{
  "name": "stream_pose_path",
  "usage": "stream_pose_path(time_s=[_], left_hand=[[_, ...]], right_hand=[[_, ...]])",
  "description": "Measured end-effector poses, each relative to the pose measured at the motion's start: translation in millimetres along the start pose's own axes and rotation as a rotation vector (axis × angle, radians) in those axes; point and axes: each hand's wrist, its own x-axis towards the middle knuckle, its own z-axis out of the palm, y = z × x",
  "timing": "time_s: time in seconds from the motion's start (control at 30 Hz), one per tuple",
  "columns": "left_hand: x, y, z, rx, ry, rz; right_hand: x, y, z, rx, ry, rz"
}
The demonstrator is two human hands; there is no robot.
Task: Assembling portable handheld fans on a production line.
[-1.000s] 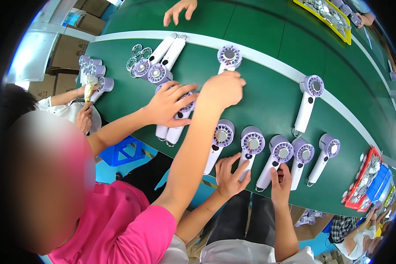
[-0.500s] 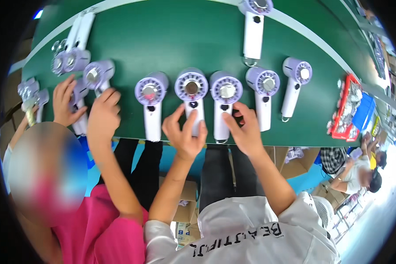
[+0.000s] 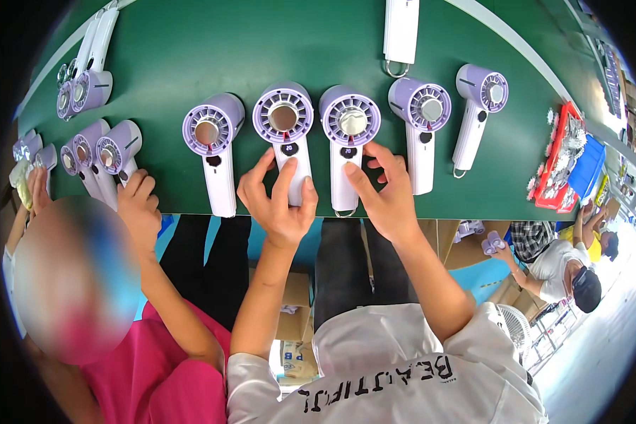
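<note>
Five white-and-lilac handheld fans lie in a row along the near edge of the green table [image 3: 191,63], heads away from the person, handles toward them. The left hand [image 3: 275,201] rests on the handle of the second fan [image 3: 284,127] from the left, its fingers [image 3: 284,185] spread loosely over the handle and half open, not closed round it. The right hand [image 3: 385,194] is on the handle of the third fan [image 3: 348,134], just beside the second; thumb and forefinger pinch the handle lightly, the other fingers curled apart. The first fan [image 3: 212,145] lies to the left, the fourth fan [image 3: 420,120] to the right touching nothing, and the fifth fan [image 3: 480,106] tilted further right — all three untouched.

A sixth fan's handle [image 3: 401,32] shows at the far edge. To the left, a co-worker's hand [image 3: 140,208] in a pink sleeve lies by a cluster of three fans [image 3: 99,159]; two more fans [image 3: 85,78] lie beyond. At the right end stand a red tray [image 3: 548,180] of small parts and a blue tray [image 3: 588,169].
</note>
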Motion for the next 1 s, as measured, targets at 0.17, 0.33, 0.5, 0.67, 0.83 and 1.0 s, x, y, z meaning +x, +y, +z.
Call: stream_pose_path(time_s=[0.17, 0.33, 0.5, 0.67, 0.83, 1.0], left_hand=[[2, 1, 1, 0.008, -0.033, 0.010], [0, 1, 3, -0.001, 0.024, -0.026], [-3, -3, 4, -0.061, 0.025, -0.041], [-3, -5, 4, -0.141, 0.030, -0.060], [2, -8, 2, -0.108, 0.002, -0.024], [1, -8, 5, -0.089, 0.014, 0.010]], right_hand=[[1, -1, 0, -0.005, 0.011, -0.009], [0, -3, 2, 0.006, 0.018, -0.007], [2, -7, -2, 0.023, -0.003, 0.029], [1, -12, -1, 0.023, 0.012, 0.010], [4, -13, 1, 0.049, 0.060, -0.019], [8, -11, 8, 0.055, 0.161, -0.075]])
